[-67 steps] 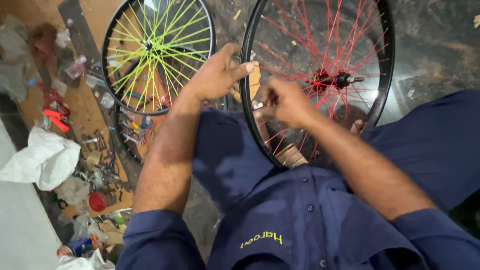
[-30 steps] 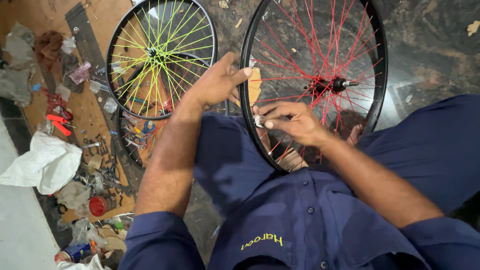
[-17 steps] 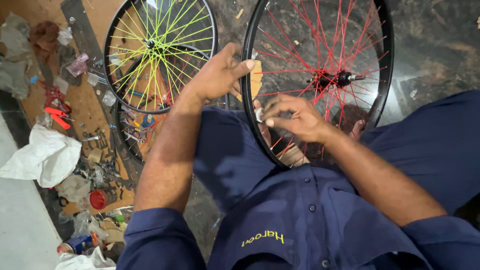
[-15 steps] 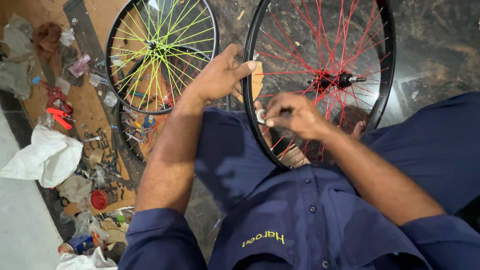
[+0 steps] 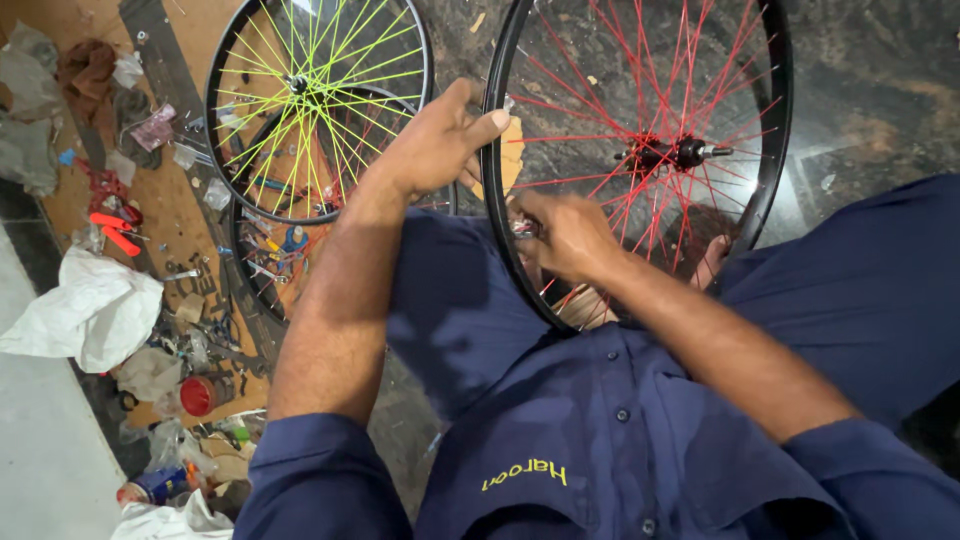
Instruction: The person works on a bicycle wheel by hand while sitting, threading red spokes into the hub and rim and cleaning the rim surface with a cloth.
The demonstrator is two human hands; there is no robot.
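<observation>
Head view, left hand (image 5: 435, 145) gripping red-spoked wheel (image 5: 640, 150) rim

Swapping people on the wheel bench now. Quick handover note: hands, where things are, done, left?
Left hand: gripping the black rim of the red-spoked wheel, thumb over the edge.
Right hand: inside the rim, pinching a small metal part at a spoke end; the part is too small to identify.
Wheel stands upright between the knees. Green-spoked wheel lies on the floor to the left, untouched.
Done: spokes laced to the hub.
Left: cannot tell how many spoke ends remain.
</observation>
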